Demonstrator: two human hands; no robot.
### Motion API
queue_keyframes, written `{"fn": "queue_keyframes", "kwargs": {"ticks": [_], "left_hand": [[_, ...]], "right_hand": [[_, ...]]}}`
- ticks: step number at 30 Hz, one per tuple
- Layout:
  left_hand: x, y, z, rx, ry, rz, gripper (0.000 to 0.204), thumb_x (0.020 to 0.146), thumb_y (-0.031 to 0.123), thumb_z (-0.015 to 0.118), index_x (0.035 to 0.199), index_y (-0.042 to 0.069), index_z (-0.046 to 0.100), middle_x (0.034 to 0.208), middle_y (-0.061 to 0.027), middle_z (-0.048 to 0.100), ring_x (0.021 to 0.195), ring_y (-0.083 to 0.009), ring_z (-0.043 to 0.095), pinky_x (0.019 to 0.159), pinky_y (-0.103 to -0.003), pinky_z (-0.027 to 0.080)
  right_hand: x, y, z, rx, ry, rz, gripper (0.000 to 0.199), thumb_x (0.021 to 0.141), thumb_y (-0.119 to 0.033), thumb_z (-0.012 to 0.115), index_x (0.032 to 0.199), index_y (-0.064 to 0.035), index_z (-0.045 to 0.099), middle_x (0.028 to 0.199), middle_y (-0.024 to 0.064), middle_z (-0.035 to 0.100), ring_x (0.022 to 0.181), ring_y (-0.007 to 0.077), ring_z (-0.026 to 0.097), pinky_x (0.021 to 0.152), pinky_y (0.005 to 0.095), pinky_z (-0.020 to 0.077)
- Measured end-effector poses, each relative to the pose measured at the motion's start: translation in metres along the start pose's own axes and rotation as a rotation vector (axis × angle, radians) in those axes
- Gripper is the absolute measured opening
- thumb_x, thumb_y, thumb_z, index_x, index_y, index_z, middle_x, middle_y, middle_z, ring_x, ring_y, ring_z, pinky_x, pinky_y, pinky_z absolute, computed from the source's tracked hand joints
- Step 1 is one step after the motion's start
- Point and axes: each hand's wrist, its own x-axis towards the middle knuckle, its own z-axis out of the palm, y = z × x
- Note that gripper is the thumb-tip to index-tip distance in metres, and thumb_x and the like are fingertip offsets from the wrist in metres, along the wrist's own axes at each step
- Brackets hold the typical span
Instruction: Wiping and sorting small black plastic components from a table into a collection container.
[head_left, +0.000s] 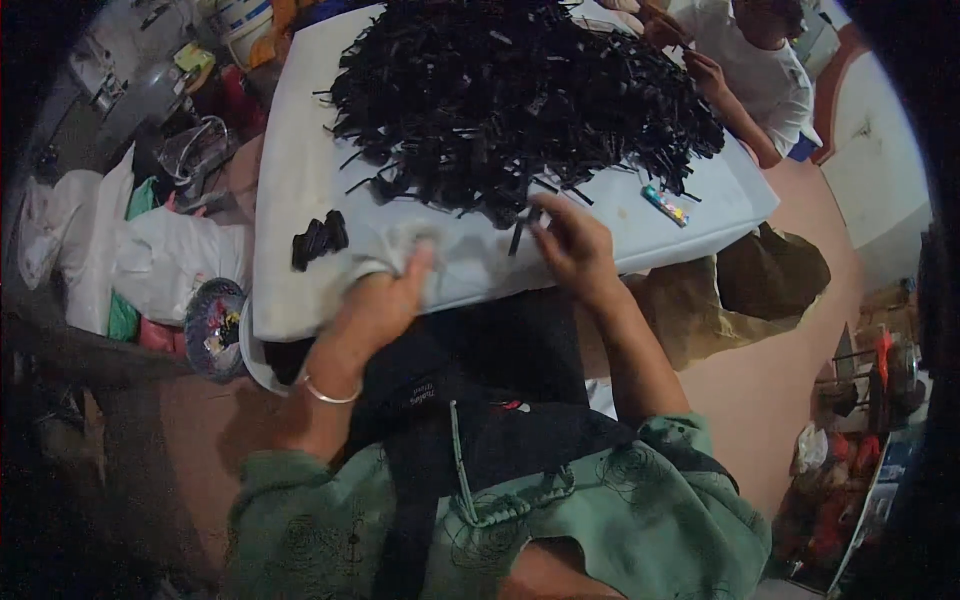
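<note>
A big heap of short black strip-like pieces (pixel 520 90) covers most of the white padded table top (pixel 290 180). At the heap's near edge my right hand (pixel 575 245) pinches a small black strip (pixel 516 238) between thumb and fingers. My left hand (pixel 385 295), with a bangle on its wrist, is over the table's front edge and smeared by motion. A pale blur lies around its fingers, so I cannot make out whether it holds anything. Left of that hand, a small group of black pieces (pixel 320 240) lies apart from the heap.
Right of the heap lies a colourful small packet (pixel 665 205). Another person (pixel 765 70) works with their hands at the far right corner. Brown sacking (pixel 740 290) stands below the right edge. White bags (pixel 180 260) and a patterned bowl (pixel 215 325) sit at left.
</note>
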Motion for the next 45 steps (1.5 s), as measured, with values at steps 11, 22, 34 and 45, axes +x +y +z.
{"fn": "queue_keyframes", "kwargs": {"ticks": [11, 22, 34, 45], "left_hand": [[0.006, -0.002, 0.053, -0.896, -0.224, -0.184, 0.017, 0.085, 0.011, 0.049, 0.1, 0.004, 0.053, 0.082, -0.0038, 0.057, 0.065, -0.0088, 0.054, 0.049, -0.02, 0.043], [-0.008, 0.021, 0.038, -0.56, -0.196, -0.125, 0.024, 0.084, 0.006, 0.048, 0.106, 0.002, 0.043, 0.069, -0.0017, 0.053, 0.052, -0.0064, 0.052, 0.044, -0.02, 0.041], [-0.012, 0.002, 0.052, 0.224, 0.128, 0.423, 0.025, 0.073, 0.006, 0.053, 0.097, 0.002, 0.052, 0.084, -0.0174, 0.055, 0.074, -0.0339, 0.054, 0.066, -0.038, 0.044], [-0.003, 0.008, 0.035, -0.396, 0.035, 0.064, 0.018, 0.083, 0.006, 0.046, 0.1, 0.001, 0.047, 0.083, -0.0067, 0.054, 0.076, -0.0127, 0.05, 0.066, -0.027, 0.043]], "right_hand": [[-0.009, -0.043, 0.007, 0.221, -0.196, -0.17, 0.031, 0.07, -0.012, 0.065, 0.097, -0.0035, 0.053, 0.074, 0.0114, 0.054, 0.06, 0.0233, 0.054, 0.053, 0.0319, 0.0425], [-0.017, -0.026, 0.028, 0.35, -0.189, 0.224, 0.021, 0.081, -0.018, 0.056, 0.072, 0.0006, 0.05, 0.058, 0.013, 0.049, 0.05, 0.0196, 0.046, 0.049, 0.0302, 0.0386], [-0.031, -0.019, 0.054, 0.498, -0.225, 0.394, 0.031, 0.088, -0.024, 0.044, 0.071, 0.0009, 0.05, 0.055, 0.0045, 0.043, 0.055, 0.0094, 0.038, 0.051, 0.0288, 0.037], [-0.018, -0.023, 0.022, 0.239, -0.37, 0.26, 0.013, 0.082, -0.011, 0.055, 0.086, 0.0008, 0.057, 0.07, 0.0055, 0.056, 0.064, 0.0102, 0.051, 0.058, 0.0241, 0.0419]]}}
